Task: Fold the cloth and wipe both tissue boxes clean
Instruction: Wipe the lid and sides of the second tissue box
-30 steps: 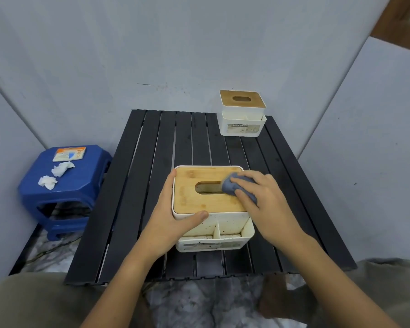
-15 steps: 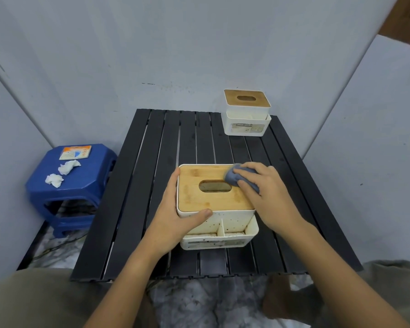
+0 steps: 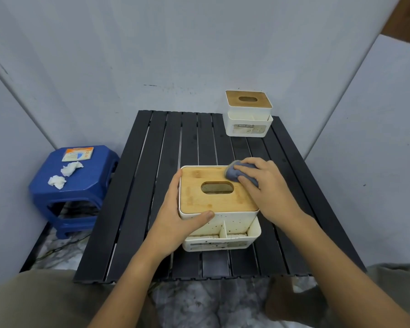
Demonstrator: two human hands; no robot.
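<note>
A white tissue box with a bamboo lid [image 3: 213, 197] stands near the front of the black slatted table [image 3: 152, 185]. My left hand [image 3: 178, 216] grips its left side, thumb across the front wall. My right hand [image 3: 265, 188] holds a bunched grey-blue cloth [image 3: 237, 172] and presses it on the lid's far right corner. A second white tissue box with a bamboo lid [image 3: 248, 114] stands at the table's far right corner, untouched.
A blue plastic stool [image 3: 76, 185] stands left of the table with two crumpled white tissues [image 3: 64, 174] and a small packet [image 3: 77, 154] on it. Grey walls close in on the back and both sides. My knees are at the bottom edge.
My right hand has slid the cloth from beside the lid's slot towards the far right corner of the lid. My left hand has kept its grip on the box.
</note>
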